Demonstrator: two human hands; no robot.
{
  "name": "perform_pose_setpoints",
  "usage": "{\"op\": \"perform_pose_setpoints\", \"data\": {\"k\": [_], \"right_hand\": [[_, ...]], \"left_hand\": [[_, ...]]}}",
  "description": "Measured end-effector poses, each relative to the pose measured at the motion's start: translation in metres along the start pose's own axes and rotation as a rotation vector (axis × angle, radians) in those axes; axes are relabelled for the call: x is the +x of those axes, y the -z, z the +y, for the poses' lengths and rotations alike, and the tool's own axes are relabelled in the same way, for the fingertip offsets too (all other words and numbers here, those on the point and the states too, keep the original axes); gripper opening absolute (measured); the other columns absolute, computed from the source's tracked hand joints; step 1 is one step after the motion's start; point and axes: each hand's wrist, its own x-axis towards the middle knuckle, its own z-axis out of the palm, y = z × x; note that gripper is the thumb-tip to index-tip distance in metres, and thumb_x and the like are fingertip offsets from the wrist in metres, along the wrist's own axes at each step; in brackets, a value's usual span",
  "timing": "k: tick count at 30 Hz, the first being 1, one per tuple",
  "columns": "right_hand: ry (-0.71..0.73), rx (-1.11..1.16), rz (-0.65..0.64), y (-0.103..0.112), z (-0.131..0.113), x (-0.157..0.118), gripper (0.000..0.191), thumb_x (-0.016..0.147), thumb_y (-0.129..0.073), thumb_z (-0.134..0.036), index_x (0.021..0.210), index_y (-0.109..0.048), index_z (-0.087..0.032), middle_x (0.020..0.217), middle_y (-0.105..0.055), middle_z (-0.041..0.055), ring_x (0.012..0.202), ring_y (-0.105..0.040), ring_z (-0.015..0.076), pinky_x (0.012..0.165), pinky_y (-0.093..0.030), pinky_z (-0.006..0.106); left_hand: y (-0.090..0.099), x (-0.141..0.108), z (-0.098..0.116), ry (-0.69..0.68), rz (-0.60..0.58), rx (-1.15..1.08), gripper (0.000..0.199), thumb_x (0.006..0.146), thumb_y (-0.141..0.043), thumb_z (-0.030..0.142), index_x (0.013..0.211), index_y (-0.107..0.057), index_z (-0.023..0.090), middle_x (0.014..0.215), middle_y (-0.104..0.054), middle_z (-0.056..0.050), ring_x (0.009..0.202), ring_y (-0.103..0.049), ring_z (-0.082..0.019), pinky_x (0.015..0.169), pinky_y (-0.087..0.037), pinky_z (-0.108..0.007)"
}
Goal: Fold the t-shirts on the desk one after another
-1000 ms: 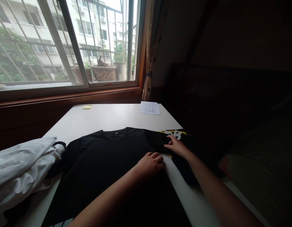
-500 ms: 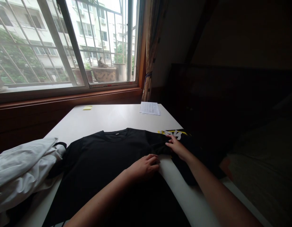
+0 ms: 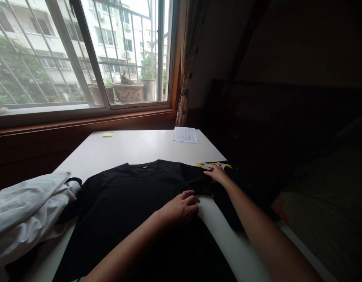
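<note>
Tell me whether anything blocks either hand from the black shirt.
Nothing visible does. The left hand is on the black shirt, and the right hand is at its sleeve; the dark garment with yellow print lies near the sleeve, not in between.

Right hand (image 3: 218,174) moved slightly up and away from the wearer since the earlier frames; fingers now closer together at the end of the sleeve (image 3: 198,179), where a second ago they were spread. It now hides more of the white print (image 3: 220,165) on the dark garment (image 3: 229,207). Sleeve lower edge reaches further down, covering most of a yellow bit that showed underneath. Left hand (image 3: 182,207) has shifted left from its first spot, with a small drift back since mid-frame. Bit more bare table (image 3: 211,211) beside its fingertips. Pale stripes at bottom of black shirt (image 3: 134,203) mostly gone from sight.
</note>
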Motion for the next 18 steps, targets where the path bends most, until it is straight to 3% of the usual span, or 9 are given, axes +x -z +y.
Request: {"op": "perform_pose_setpoints", "data": {"k": [3, 8, 13, 18], "right_hand": [[-0.072, 0.053, -0.067, 0.003, -0.003, 0.01, 0.018, 0.076, -0.075, -0.035, 0.08, -0.068, -0.02, 0.074, -0.069, 0.002, 0.065, -0.064, 0.0184, 0.06, -0.048, 0.027], [-0.051, 0.117, -0.029, 0.013, -0.013, 0.03, 0.013, 0.085, -0.068, -0.033, 0.09, -0.066, -0.021, 0.088, -0.072, 0.0039, 0.078, -0.066, 0.0183, 0.067, -0.048, 0.026], [0.002, 0.106, 0.0, 0.012, -0.018, 0.04, 0.008, 0.086, -0.067, -0.028, 0.092, -0.066, -0.024, 0.086, -0.071, 0.0016, 0.081, -0.064, 0.0187, 0.07, -0.047, 0.027], [0.011, 0.065, 0.029, 0.003, -0.021, 0.034, 0.016, 0.083, -0.068, -0.026, 0.099, -0.066, -0.025, 0.091, -0.069, 0.0024, 0.087, -0.064, 0.0214, 0.076, -0.047, 0.03]], "left_hand": [[0.0, 0.0, -0.002, -0.004, 0.008, -0.005, 0.014, 0.093, -0.056, 0.018, 0.104, -0.065, 0.019, 0.136, -0.06, -0.01, 0.143, -0.039, -0.032, 0.116, -0.043, -0.044], [-0.003, 0.004, -0.003, -0.007, -0.005, -0.041, 0.016, 0.096, -0.054, 0.021, 0.107, -0.065, 0.019, 0.139, -0.059, -0.009, 0.147, -0.036, -0.03, 0.116, -0.042, -0.042], [-0.007, 0.01, -0.004, -0.031, 0.017, -0.065, 0.036, 0.098, -0.054, 0.029, 0.133, -0.057, 0.021, 0.154, -0.048, -0.01, 0.149, -0.034, -0.027, 0.118, -0.04, -0.042], [-0.011, 0.018, -0.024, 0.18, 0.112, 0.017, 0.046, 0.099, -0.052, 0.031, 0.143, -0.051, 0.02, 0.158, -0.045, -0.011, 0.15, -0.034, -0.027, 0.119, -0.037, -0.045]]}}
